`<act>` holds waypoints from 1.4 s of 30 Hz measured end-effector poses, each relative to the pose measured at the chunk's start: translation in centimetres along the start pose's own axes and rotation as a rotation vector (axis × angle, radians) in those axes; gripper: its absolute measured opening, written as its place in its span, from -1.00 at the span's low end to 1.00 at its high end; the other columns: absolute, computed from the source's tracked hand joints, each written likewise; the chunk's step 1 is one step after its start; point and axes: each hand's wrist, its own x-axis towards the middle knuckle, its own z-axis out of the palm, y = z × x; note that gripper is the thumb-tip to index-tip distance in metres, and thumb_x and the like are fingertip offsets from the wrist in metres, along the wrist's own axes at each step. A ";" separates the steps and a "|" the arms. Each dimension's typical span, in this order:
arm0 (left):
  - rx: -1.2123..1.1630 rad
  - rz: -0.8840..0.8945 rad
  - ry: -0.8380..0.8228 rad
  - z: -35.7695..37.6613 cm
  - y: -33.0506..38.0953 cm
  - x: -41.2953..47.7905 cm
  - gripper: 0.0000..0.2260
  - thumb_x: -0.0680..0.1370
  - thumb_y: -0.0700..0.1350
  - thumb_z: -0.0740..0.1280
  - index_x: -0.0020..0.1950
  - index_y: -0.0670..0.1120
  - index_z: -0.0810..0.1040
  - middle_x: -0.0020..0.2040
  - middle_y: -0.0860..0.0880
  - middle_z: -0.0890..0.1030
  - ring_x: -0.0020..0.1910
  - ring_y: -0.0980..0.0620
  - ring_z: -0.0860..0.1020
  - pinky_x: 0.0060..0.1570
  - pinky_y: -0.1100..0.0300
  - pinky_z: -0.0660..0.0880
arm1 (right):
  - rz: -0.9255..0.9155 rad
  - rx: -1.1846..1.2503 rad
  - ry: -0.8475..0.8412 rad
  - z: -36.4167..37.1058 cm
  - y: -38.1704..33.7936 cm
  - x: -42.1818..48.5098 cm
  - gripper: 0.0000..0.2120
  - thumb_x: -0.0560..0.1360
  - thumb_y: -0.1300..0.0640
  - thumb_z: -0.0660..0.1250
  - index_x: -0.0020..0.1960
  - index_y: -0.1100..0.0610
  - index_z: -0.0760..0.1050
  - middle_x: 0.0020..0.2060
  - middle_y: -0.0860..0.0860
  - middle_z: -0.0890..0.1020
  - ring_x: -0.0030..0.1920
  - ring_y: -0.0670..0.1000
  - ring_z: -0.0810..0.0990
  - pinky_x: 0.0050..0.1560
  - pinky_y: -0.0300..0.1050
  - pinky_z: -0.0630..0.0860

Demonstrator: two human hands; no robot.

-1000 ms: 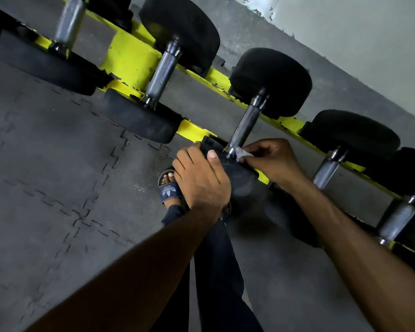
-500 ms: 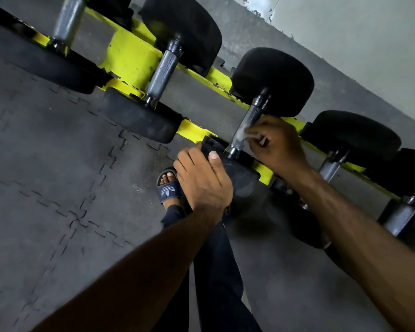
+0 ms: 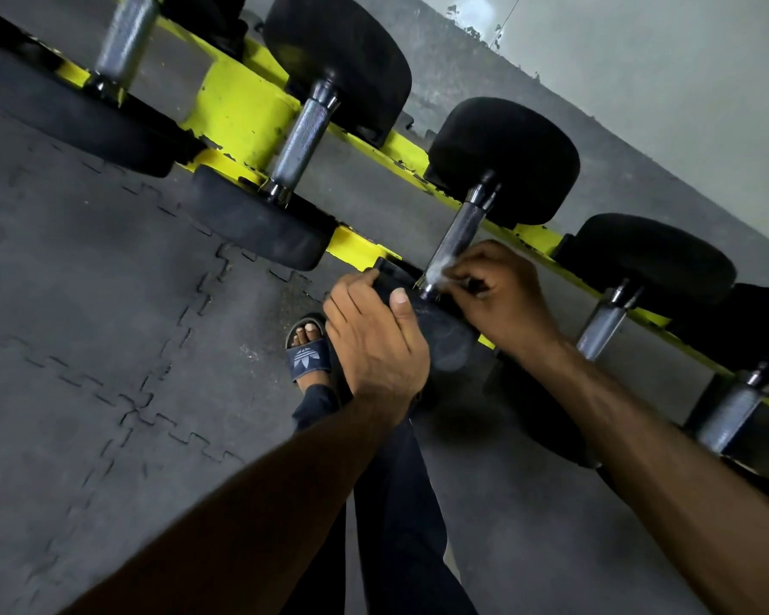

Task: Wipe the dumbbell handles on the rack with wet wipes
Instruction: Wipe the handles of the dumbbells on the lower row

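Note:
Several black dumbbells with knurled steel handles lie across a yellow rack [image 3: 240, 113]. My left hand [image 3: 374, 339] grips the near black head [image 3: 440, 335] of the middle dumbbell. My right hand [image 3: 498, 290] pinches a white wet wipe [image 3: 440, 270] against the lower end of that dumbbell's steel handle [image 3: 458, 233], close to the near head. Most of the wipe is hidden under my fingers.
Another dumbbell handle [image 3: 300, 139] lies to the left and two more [image 3: 604, 321] to the right on the rack. Grey interlocking floor mats [image 3: 85, 348] spread on the left. My foot in a dark slide sandal [image 3: 307, 355] stands below the rack. A pale wall [image 3: 662, 82] rises behind.
My right hand slid the wipe up the handle, then back down to its lower end. My left hand has stayed on the near head.

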 end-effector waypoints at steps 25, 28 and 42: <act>0.043 -0.031 -0.005 -0.1 0.1 0.0 -0.61 0.65 0.08 -0.06 0.15 -0.14 0.42 0.12 -0.12 0.42 0.05 -0.08 0.38 0.06 -0.07 0.40 | -0.084 -0.653 -0.593 -1.6 -4.9 10.1 -0.78 0.43 -0.04 0.48 0.01 0.05 0.67 -0.07 0.04 0.69 -0.08 0.07 0.64 -0.13 -0.16 0.52; 0.049 -0.043 -0.003 0.1 0.0 0.0 -0.61 0.66 0.09 -0.07 0.15 -0.13 0.41 0.11 -0.12 0.42 0.04 -0.08 0.38 0.05 -0.07 0.40 | -0.044 -0.533 -0.315 -2.2 -4.0 8.4 -0.88 0.43 0.13 0.48 -0.08 0.17 0.65 -0.14 0.10 0.67 -0.17 0.07 0.62 -0.14 -0.09 0.58; 0.015 -0.060 -0.033 0.2 0.1 0.0 -0.64 0.66 0.07 -0.02 0.15 -0.17 0.40 0.14 -0.14 0.42 0.07 -0.14 0.40 0.06 -0.13 0.41 | 0.877 0.858 0.464 0.9 -2.7 1.7 -0.85 0.41 0.39 0.48 -0.17 0.15 0.66 -0.30 0.03 0.71 -0.32 -0.02 0.66 -0.25 -0.15 0.60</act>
